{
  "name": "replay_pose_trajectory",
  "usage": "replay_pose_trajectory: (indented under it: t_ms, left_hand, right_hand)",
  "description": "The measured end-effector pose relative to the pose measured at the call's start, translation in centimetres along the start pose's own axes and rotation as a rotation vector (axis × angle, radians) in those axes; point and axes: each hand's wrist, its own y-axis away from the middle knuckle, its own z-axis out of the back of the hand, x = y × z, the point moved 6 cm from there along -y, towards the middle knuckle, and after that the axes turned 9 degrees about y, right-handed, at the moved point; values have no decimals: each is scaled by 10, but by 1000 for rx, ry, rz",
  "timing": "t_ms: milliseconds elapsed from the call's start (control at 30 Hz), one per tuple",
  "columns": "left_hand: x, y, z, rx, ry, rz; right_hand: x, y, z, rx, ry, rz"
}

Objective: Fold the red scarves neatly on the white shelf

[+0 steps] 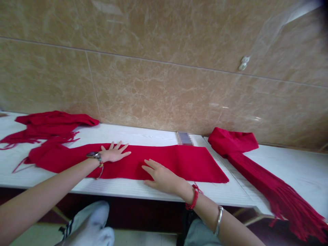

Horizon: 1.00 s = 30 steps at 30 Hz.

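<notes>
A red scarf [192,164] lies stretched lengthwise across the white table, smooth at its right part and rumpled toward its fringed left end. On its left half my left hand [114,153] rests flat, fingers spread. Over the middle of the scarf, close to its front edge, is my right hand [160,176] with fingers extended; whether its palm presses the cloth I cannot tell. Neither hand grips anything. The left wrist wears a watch [94,155], and the right one a red braided bracelet [195,197] and a silver bangle [218,220].
Another red scarf [56,119] is bunched at the back left. A third red scarf [233,140] lies on the right, its fringe hanging over the front edge. A phone-like flat object [185,138], partly blurred, lies by the tiled wall [153,92]. The table [138,133] meets that wall.
</notes>
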Motion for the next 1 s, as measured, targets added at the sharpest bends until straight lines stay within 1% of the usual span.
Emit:
replay_pose_trajectory:
  t_ms: [67,167,233,300,367,433,500,667,800,1000]
  left_hand:
    - [1,2,0,-16,18,14]
    - [1,6,0,-14,9,29]
    - [-4,5,4,-7,-33,-6]
    - [-15,0,11,-15,-78,-108]
    - [-32,-8,18,-6,-80,-268]
    - [-48,-17,22,47,-25,-415]
    - [-59,-27,24,105,34,-489]
    - [-62,-50,21,189,90,-442]
    - [-67,-62,16,242,132,-440]
    - [-81,-72,10,280,158,-466]
  right_hand:
    - [10,3,-4,4,41,36]
    - [17,4,-7,-22,139,46]
    - [22,2,-4,-53,205,79]
    - [28,1,1,-82,264,125]
    - [35,0,6,-87,308,160]
    - [40,-2,9,-70,335,168]
    - [43,-5,10,-55,345,160]
    - [48,-11,13,-70,313,158]
    - [50,-19,8,-35,341,146]
    - [47,-29,0,-121,367,74]
